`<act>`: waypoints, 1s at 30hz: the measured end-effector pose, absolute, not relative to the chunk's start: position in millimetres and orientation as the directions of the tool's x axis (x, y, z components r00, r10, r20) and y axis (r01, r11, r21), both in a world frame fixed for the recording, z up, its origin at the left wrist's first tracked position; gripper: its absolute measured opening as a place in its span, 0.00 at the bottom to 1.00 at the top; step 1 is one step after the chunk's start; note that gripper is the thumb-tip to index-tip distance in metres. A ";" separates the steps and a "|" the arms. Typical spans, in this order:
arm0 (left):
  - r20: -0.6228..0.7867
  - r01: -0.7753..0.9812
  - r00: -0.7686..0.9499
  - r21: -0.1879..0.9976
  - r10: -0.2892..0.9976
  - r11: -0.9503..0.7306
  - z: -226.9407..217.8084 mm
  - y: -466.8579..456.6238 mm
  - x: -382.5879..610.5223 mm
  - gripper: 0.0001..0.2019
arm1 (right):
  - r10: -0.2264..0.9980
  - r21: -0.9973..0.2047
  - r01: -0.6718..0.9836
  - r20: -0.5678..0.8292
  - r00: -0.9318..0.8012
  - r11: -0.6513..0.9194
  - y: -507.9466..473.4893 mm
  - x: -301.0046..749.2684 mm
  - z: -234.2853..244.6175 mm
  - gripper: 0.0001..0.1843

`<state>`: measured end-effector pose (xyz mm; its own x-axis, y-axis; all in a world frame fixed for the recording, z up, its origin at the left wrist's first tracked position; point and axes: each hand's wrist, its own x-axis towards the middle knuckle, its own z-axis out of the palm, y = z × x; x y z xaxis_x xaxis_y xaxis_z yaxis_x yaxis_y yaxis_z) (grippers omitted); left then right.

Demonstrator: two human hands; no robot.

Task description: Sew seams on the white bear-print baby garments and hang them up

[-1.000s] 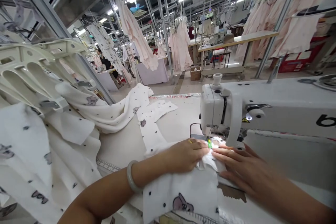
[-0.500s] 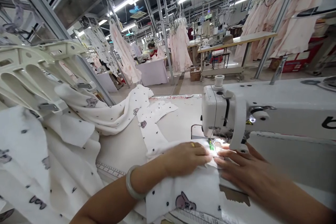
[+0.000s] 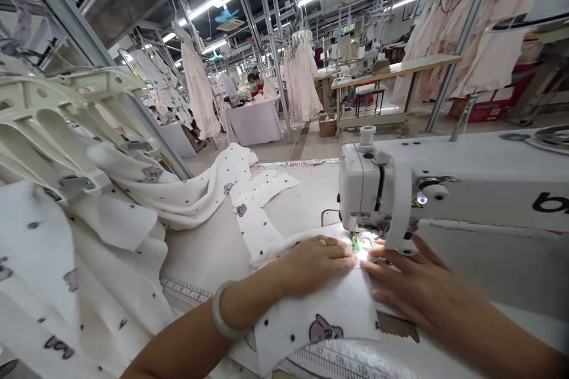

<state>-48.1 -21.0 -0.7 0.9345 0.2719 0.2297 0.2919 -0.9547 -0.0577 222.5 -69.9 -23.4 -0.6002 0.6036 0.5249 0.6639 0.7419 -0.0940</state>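
Observation:
A white sewing machine [image 3: 368, 189] stands on the right, its lamp lighting the needle area and a green presser foot [image 3: 355, 242]. Under the foot lies white fabric [image 3: 329, 302] printed with grey-pink animals and small dark marks. My left hand [image 3: 311, 260], with a ring and a pale bangle on the wrist, lies flat on this fabric just left of the foot, fingers stretched toward it. My right hand [image 3: 413, 278] rests at the fabric's right edge beside the foot, fingers stretched and apart; some fingertips are partly hidden behind the machine's white curved lever.
Matching printed fabric [image 3: 195, 201] hangs from cream plastic clamps [image 3: 57, 124] on the left and spreads onto the table. A ruler strip [image 3: 338, 358] runs along the table's front. Farther back are pink garments [image 3: 302, 77], a worktable [image 3: 395, 71] and a seated person [image 3: 255, 86].
The fabric's front part has shifted slightly right and turned a little, uncovering more of the ruler. Both hands stay beside the presser foot. The whole view has moved slightly.

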 end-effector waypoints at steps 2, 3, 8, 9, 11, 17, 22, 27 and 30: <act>0.217 0.277 0.940 -0.038 0.263 -0.960 -0.5 -19.1 -48.7 0.17 | 0.587 -0.078 0.645 0.510 -0.629 0.760 -70.7 222.0 -25.3 0.18; 0.211 0.280 0.940 -0.027 0.268 -0.960 -0.2 -17.1 -48.5 0.17 | 0.589 -0.076 0.648 0.508 -0.629 0.758 -70.7 222.1 -26.1 0.18; 0.171 0.319 0.931 0.051 0.323 -0.946 1.8 -2.7 -44.8 0.18 | 0.640 -0.125 0.676 0.483 -0.598 0.726 -69.1 223.9 -24.5 0.17; 0.165 0.330 0.927 0.065 0.336 -0.942 2.1 -0.7 -44.1 0.18 | 0.642 -0.132 0.673 0.474 -0.602 0.728 -68.7 224.2 -23.3 0.17; 0.151 0.356 0.919 0.082 0.364 -0.931 2.6 1.0 -43.2 0.19 | 0.635 -0.127 0.666 0.473 -0.610 0.735 -67.9 225.0 -20.5 0.15; 0.151 0.375 0.908 0.122 0.391 -0.919 3.8 -0.7 -44.2 0.22 | 0.619 -0.126 0.651 0.484 -0.618 0.748 -64.6 228.8 -16.2 0.15; 0.155 0.403 0.895 0.124 0.419 -0.907 -0.5 -3.6 -44.3 0.22 | 0.615 -0.143 0.646 0.509 -0.602 0.750 -60.3 231.8 -21.4 0.14; 0.172 0.625 0.754 0.109 0.634 -0.773 9.9 -9.5 -46.9 0.17 | 0.667 -0.192 0.665 0.451 -0.594 0.722 -58.1 233.6 -24.5 0.15; 0.138 0.900 0.424 0.049 0.895 -0.434 30.4 -1.7 -70.8 0.18 | 0.656 -0.191 0.659 0.474 -0.587 0.727 -60.9 231.9 -21.6 0.16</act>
